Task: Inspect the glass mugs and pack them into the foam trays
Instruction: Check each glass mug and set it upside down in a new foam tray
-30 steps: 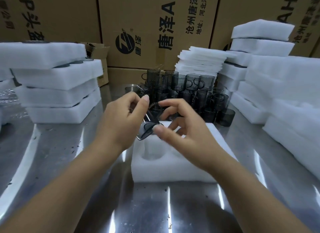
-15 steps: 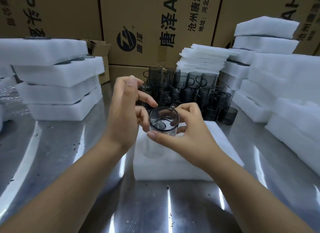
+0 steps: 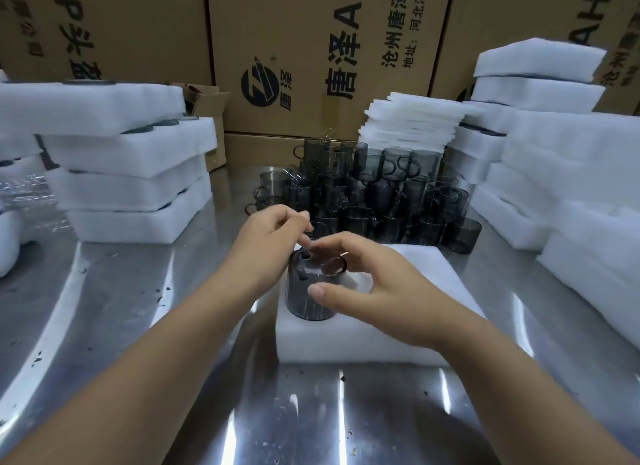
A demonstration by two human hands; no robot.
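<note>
Saw bare steel counter [image 3: 207,395] nearest, streaked with glare. Found one white foam tray [image 3: 381,340] lying on it just beyond. Gripped a smoky glass mug [image 3: 304,291] at the tray's near left corner with the right hand [image 3: 377,291], thumb pressed to its side, fingers curled over its top. Reached its top edge with the curled fingertips of the left hand [image 3: 270,236]; could not tell whether pinching or only touching. Saw a heap of matching mugs [image 3: 381,187] behind the tray, foam stacks [image 3: 131,187] either side, printed cartons [image 3: 311,49] farthest back.
</note>
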